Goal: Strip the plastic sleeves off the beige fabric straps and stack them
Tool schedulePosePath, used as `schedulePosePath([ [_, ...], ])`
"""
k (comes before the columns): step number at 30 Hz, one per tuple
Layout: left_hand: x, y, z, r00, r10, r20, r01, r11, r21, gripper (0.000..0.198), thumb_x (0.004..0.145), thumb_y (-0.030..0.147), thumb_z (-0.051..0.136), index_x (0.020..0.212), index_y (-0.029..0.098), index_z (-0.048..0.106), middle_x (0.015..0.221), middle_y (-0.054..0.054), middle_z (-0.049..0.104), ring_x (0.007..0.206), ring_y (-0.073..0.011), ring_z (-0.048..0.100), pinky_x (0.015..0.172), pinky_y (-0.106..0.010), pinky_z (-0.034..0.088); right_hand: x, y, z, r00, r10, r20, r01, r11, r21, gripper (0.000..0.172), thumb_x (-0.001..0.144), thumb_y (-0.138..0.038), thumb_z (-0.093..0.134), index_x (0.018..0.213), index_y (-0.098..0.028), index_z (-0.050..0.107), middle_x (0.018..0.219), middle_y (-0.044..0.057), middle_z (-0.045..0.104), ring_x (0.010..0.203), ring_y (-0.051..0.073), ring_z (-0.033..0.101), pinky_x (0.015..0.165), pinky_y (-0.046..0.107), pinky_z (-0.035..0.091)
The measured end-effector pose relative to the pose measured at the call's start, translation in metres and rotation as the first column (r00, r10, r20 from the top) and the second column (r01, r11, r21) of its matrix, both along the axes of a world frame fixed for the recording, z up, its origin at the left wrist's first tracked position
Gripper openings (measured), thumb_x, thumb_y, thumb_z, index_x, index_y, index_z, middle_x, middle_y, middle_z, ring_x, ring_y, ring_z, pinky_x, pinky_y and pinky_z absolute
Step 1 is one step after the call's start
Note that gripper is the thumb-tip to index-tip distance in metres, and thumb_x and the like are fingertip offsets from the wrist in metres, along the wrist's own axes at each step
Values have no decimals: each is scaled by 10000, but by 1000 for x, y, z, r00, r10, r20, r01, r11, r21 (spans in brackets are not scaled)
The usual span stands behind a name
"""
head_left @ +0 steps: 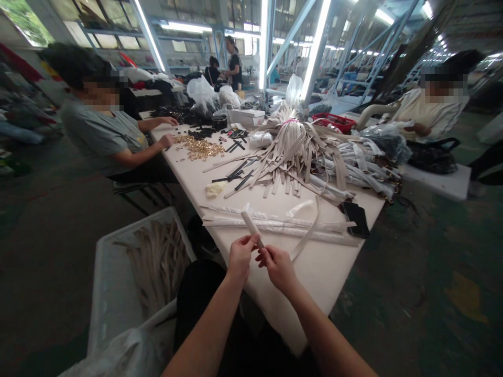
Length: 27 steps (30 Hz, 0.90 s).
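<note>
Both hands meet over the near part of the table, around one beige strap (250, 223). My left hand (241, 255) pinches it near its lower end, and its flat upper end points away to the upper left. Close beside it, my right hand (277, 264) grips the strap's lower part between thumb and fingers. A long thin beige strip (308, 235) curves over the table just right of my hands. Beyond them lie several long plastic-wrapped strips (275, 224) across the tabletop.
A large heap of beige straps (288, 144) covers the table's middle. A black phone (356, 220) lies at the right edge. Gold metal pieces (202, 148) are piled near a seated person (106, 125). At my left stands a white bin (102, 277) holding straps. Another person (428, 112) sits right.
</note>
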<state>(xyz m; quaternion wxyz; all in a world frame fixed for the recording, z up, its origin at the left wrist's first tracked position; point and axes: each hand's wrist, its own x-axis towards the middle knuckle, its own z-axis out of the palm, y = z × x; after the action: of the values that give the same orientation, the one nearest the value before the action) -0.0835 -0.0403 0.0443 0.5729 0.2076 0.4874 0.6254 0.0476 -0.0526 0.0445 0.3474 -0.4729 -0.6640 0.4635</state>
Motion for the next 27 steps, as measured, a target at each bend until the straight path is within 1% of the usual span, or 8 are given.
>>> schedulePosePath([
  [2, 4, -6, -3, 995, -97, 30, 98, 994, -40, 382, 632, 444, 850, 678, 109, 674, 560, -12, 575, 458, -102, 492, 431, -231, 363, -1, 1, -1, 999, 15, -39, -16, 1000, -23, 375, 1008, -397, 418, 840, -179, 672, 761, 50, 738, 614, 161, 688, 595, 252, 514],
  [3, 4, -8, -4, 994, -102, 42, 104, 993, -48, 385, 632, 447, 850, 684, 107, 678, 563, -15, 578, 456, -105, 493, 425, -232, 355, 0, 1, -1, 999, 32, -42, -33, 999, -21, 361, 1004, -395, 428, 856, -178, 677, 778, 52, 742, 632, 165, 693, 607, 255, 516],
  [8, -7, -10, -15, 989, 144, 17, -144, 990, -12, 356, 588, 379, 886, 756, 107, 730, 758, -64, 678, 683, -141, 610, 652, -260, 487, 10, -3, -6, 989, 68, 132, -77, 995, 60, 312, 984, -352, 486, 833, -196, 711, 788, 45, 751, 731, 184, 697, 714, 275, 500],
  [10, -5, -11, -21, 993, 113, 13, -113, 993, -26, 356, 601, 397, 877, 748, 107, 729, 731, -59, 671, 647, -134, 598, 628, -259, 474, 11, -4, -8, 983, 51, 175, -64, 995, 71, 354, 1000, -338, 449, 802, -196, 706, 766, 44, 748, 712, 178, 691, 722, 271, 490],
  [14, 3, -13, -27, 996, -34, 82, 39, 997, -65, 380, 618, 439, 859, 696, 102, 702, 618, -41, 624, 511, -116, 532, 518, -258, 416, 11, -2, -7, 988, 49, 147, -63, 994, 90, 331, 1009, -323, 430, 873, -195, 703, 791, 39, 748, 726, 169, 691, 705, 251, 481],
  [19, 2, -12, -20, 993, 118, 6, -117, 991, -70, 379, 582, 392, 889, 769, 102, 732, 764, -72, 685, 652, -131, 603, 616, -245, 470, 18, 1, -7, 976, 71, 204, -90, 992, 87, 326, 982, -335, 485, 785, -194, 702, 711, 28, 724, 642, 164, 666, 645, 245, 463],
  [24, 14, -13, -23, 993, -92, 80, 97, 993, -61, 393, 619, 448, 860, 681, 97, 695, 630, -57, 635, 519, -125, 537, 498, -262, 414, 21, 6, -9, 991, 38, 131, -44, 998, 41, 353, 1000, -354, 436, 840, -184, 701, 718, 28, 728, 605, 154, 664, 614, 239, 465],
  [27, 12, -11, -22, 999, -6, 40, 9, 997, -76, 381, 606, 421, 875, 745, 97, 728, 722, -74, 677, 616, -138, 594, 581, -263, 461, 30, 9, -7, 983, 74, 166, -85, 994, 62, 305, 974, -358, 492, 849, -191, 715, 741, 30, 735, 642, 164, 671, 631, 243, 467],
])
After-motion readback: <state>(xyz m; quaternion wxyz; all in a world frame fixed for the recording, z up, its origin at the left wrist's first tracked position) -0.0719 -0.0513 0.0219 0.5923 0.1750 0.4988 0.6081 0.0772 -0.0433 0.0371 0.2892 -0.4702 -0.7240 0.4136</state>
